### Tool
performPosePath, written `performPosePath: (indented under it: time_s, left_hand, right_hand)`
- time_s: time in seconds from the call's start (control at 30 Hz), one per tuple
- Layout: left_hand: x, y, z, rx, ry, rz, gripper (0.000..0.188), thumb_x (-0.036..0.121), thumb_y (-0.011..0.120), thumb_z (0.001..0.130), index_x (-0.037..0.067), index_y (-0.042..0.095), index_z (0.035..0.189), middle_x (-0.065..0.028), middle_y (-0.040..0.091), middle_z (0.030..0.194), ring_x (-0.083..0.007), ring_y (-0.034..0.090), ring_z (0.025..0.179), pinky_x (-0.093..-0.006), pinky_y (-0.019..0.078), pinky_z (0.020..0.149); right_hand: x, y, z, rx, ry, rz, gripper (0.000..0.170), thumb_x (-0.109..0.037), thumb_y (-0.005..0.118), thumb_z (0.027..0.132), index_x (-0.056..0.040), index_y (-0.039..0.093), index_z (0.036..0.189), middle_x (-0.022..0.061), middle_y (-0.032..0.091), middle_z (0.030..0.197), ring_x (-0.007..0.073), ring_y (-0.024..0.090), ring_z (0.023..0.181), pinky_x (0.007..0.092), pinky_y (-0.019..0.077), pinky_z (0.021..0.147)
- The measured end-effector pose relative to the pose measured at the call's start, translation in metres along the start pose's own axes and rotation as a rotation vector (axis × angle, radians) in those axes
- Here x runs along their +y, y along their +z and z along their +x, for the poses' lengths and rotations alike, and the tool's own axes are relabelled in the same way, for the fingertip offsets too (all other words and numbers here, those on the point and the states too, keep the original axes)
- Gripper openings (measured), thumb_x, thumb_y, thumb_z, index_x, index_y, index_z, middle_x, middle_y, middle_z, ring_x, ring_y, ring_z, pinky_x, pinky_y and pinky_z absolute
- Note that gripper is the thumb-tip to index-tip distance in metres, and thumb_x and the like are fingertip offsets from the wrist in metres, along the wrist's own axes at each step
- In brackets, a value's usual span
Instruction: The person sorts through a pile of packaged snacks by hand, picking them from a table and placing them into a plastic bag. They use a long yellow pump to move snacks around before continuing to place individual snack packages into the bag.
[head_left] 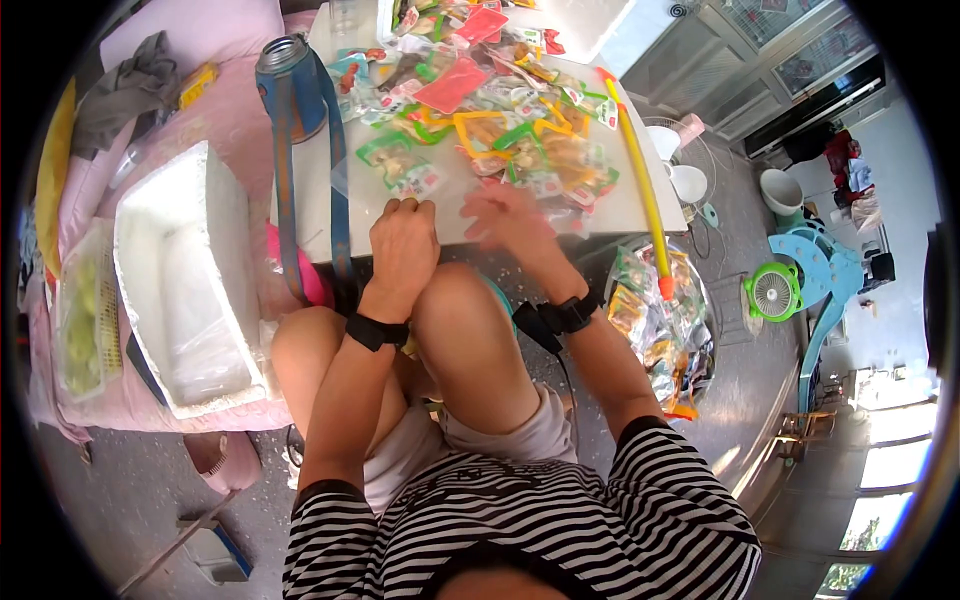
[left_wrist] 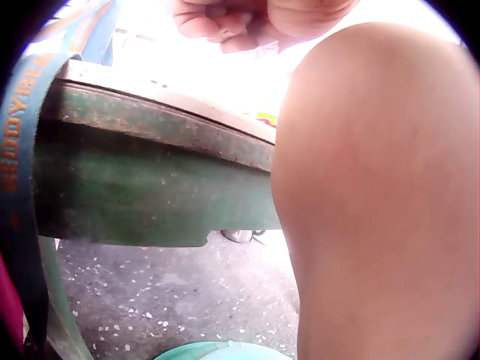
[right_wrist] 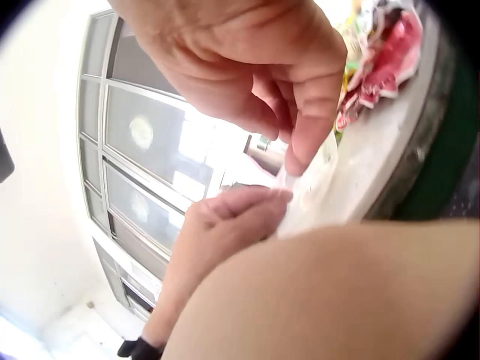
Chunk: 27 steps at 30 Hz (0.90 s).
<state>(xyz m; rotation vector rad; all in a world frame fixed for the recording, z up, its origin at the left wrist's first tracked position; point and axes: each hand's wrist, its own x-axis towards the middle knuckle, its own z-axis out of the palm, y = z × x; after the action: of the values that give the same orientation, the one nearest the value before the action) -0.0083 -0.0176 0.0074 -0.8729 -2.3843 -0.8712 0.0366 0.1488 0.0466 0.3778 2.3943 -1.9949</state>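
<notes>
My left hand (head_left: 405, 245) is at the table's near edge above the knee, fingers curled, pinching a clear plastic bag (head_left: 362, 182). The left wrist view shows only its curled fingers (left_wrist: 225, 26) at the top. My right hand (head_left: 508, 217), blurred, reaches in from the right with fingers loosely apart. In the right wrist view its fingertips (right_wrist: 298, 154) are right at the clear film, close above the left hand's pinch. Beyond the hands lie small packets of food (head_left: 400, 165) with green, yellow and red edges.
The white table (head_left: 305, 195) carries a blue bottle (head_left: 292, 85) with a long strap and a yellow stick (head_left: 640, 180). A white foam box (head_left: 185, 290) stands left on the pink bed. At right, a large container holds many packets (head_left: 650, 310). A green fan (head_left: 773, 291) stands farther right.
</notes>
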Motion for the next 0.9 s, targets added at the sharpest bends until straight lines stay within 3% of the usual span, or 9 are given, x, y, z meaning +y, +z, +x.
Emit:
performPosePath:
  time_s: [0.03, 0.1, 0.2, 0.3, 0.5, 0.6, 0.8, 0.9]
  left_hand:
    - [-0.001, 0.001, 0.0, -0.006, -0.007, 0.002, 0.002, 0.0, 0.058, 0.066, 0.002, 0.056, 0.068, -0.0143, 0.057, 0.071, -0.0334, 0.057, 0.073, -0.0421, 0.0486, 0.061]
    - [-0.002, 0.003, -0.002, -0.024, -0.016, 0.006, 0.002, 0.001, 0.058, 0.068, 0.002, 0.056, 0.069, -0.014, 0.057, 0.07, -0.0331, 0.057, 0.072, -0.0425, 0.0481, 0.061]
    - [-0.002, 0.006, -0.002, -0.043, -0.021, 0.01, 0.003, 0.003, 0.06, 0.072, 0.002, 0.056, 0.072, -0.0135, 0.057, 0.07, -0.0327, 0.057, 0.072, -0.0434, 0.0471, 0.061]
    - [-0.003, 0.005, -0.002, -0.037, -0.029, 0.008, 0.005, 0.004, 0.06, 0.073, 0.002, 0.056, 0.07, -0.0136, 0.057, 0.069, -0.0328, 0.057, 0.072, -0.0437, 0.0471, 0.061]
    - [-0.002, 0.004, -0.003, -0.011, -0.021, -0.014, 0.007, 0.005, 0.062, 0.074, 0.002, 0.057, 0.071, -0.0136, 0.057, 0.07, -0.0334, 0.057, 0.072, -0.0441, 0.0469, 0.061]
    - [-0.003, 0.003, -0.002, 0.016, -0.021, -0.029, 0.007, 0.006, 0.064, 0.074, 0.003, 0.058, 0.071, -0.0134, 0.058, 0.07, -0.0332, 0.057, 0.072, -0.044, 0.0467, 0.061]
    - [-0.005, 0.004, -0.002, 0.065, -0.039, -0.037, 0.006, 0.007, 0.064, 0.075, 0.003, 0.059, 0.072, -0.0124, 0.059, 0.069, -0.0319, 0.058, 0.071, -0.0432, 0.0466, 0.061]
    - [-0.004, 0.003, -0.001, 0.084, -0.042, -0.03, 0.006, 0.007, 0.064, 0.075, 0.003, 0.06, 0.072, -0.0122, 0.059, 0.069, -0.0314, 0.058, 0.07, -0.0428, 0.0469, 0.062]
  right_hand:
    - [-0.009, -0.011, 0.002, 0.065, 0.048, -0.156, 0.024, -0.006, 0.059, 0.085, -0.0001, 0.06, 0.108, 0.0098, 0.064, 0.1, 0.0215, 0.066, 0.084, 0.0308, 0.0542, 0.07]
    - [0.017, -0.048, 0.035, 0.351, -0.271, -0.543, 0.03, -0.016, 0.064, 0.081, -0.0003, 0.061, 0.106, 0.0153, 0.066, 0.096, 0.0268, 0.066, 0.088, 0.0359, 0.0527, 0.071]
    - [0.028, -0.08, 0.055, 0.601, -0.4, -1.03, 0.04, -0.027, 0.069, 0.075, -0.0012, 0.062, 0.104, 0.0214, 0.065, 0.099, 0.034, 0.063, 0.093, 0.0413, 0.0499, 0.078]
    - [0.033, -0.084, 0.059, 0.511, -0.191, -1.058, 0.05, -0.038, 0.071, 0.07, -0.0038, 0.062, 0.105, 0.0215, 0.064, 0.101, 0.0361, 0.061, 0.097, 0.0443, 0.048, 0.08]
    - [0.019, -0.082, 0.048, 0.54, -0.259, -0.939, 0.051, -0.036, 0.075, 0.067, -0.0007, 0.065, 0.102, 0.0198, 0.066, 0.094, 0.032, 0.065, 0.088, 0.0409, 0.05, 0.073]
    - [0.02, -0.096, 0.04, 0.462, -0.406, -0.67, 0.037, -0.027, 0.073, 0.075, 0.0, 0.067, 0.1, 0.0136, 0.068, 0.088, 0.0227, 0.067, 0.076, 0.0346, 0.0509, 0.063]
    - [-0.034, -0.06, -0.039, 0.149, -0.094, 0.118, 0.021, -0.015, 0.059, 0.089, -0.0029, 0.066, 0.105, 0.0052, 0.068, 0.086, 0.0097, 0.063, 0.062, 0.0212, 0.048, 0.047]
    - [-0.021, -0.068, -0.044, -0.064, 0.13, 0.029, 0.021, -0.017, 0.062, 0.087, -0.0021, 0.063, 0.102, 0.0043, 0.065, 0.077, 0.0088, 0.057, 0.052, 0.0209, 0.0452, 0.041]
